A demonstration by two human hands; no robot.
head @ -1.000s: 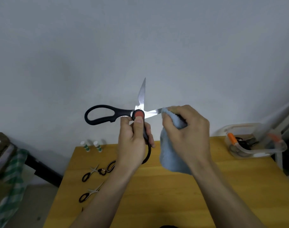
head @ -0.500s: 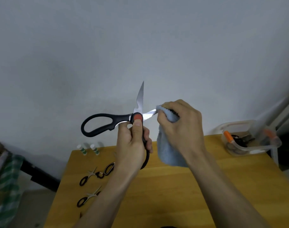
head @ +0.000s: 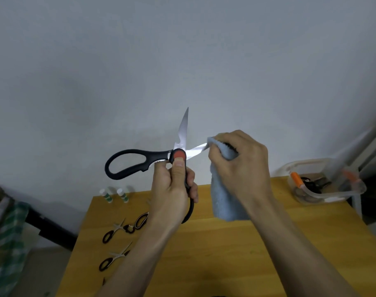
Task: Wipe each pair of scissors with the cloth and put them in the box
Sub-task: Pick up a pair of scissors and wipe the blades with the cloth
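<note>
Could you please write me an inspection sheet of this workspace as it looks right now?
Surface: wooden table, yellow-brown.
Job's things: large black-handled scissors held open in the air; blue-grey cloth wrapped over one blade; small scissors and another pair on the table's left; clear plastic box at the far right, dark items inside.
Clutter: two small white bottles.
Hands: left hand grips the scissors' lower handle; right hand pinches the cloth on the blade.
Cables: nothing seen.
Surroundings: plain grey wall; green checked fabric.

Nothing readable anywhere, honestly. Two small white tubes [head: 115, 195] at the tabletop's [head: 247, 254] far left corner with green marks on them, way too tiny and blurry to make out as letters. No brand legible elsewhere.
</note>
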